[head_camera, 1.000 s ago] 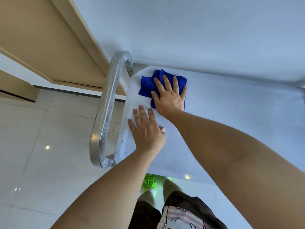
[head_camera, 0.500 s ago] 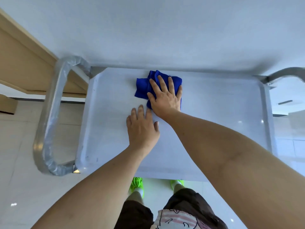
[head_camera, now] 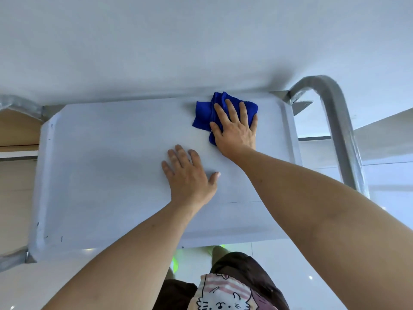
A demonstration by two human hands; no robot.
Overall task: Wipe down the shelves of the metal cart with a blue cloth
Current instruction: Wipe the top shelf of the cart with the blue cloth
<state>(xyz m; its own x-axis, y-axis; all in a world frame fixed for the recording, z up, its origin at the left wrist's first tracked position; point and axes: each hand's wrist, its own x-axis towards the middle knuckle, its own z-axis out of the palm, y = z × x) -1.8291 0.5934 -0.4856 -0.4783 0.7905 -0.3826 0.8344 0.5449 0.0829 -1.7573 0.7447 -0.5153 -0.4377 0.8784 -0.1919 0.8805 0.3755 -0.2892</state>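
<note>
- Since the earlier frames, the right hand [head_camera: 237, 130] with the blue cloth [head_camera: 204, 117] has travelled from the left part of the top shelf [head_camera: 107, 166] to its far right corner, and the left hand [head_camera: 190, 175] has followed to the middle of the shelf.
- Now the cloth lies bunched on the shelf at the far right corner, just beside the raised right rim, close to the wall [head_camera: 178, 45] behind the cart.
- Flat on the cloth, the right hand presses it down with fingers straight and a little spread; the fingers are not curled around the fabric (part of the cloth sticks out to the left and beyond the fingertips).
- Lying flat on the bare shelf surface, the left hand has its fingers straight and slightly apart and its thumb out to the side; it holds nothing and stays apart from the cloth.
- At the right end of the cart the metal handle [head_camera: 335, 121] stands as a bent tube; a piece of the other handle [head_camera: 20, 104] shows at the left edge.
- Below the near edge of the shelf the person's dark shorts [head_camera: 245, 271] and a green shoe [head_camera: 175, 262] are visible above the pale tiled floor [head_camera: 33, 287].
</note>
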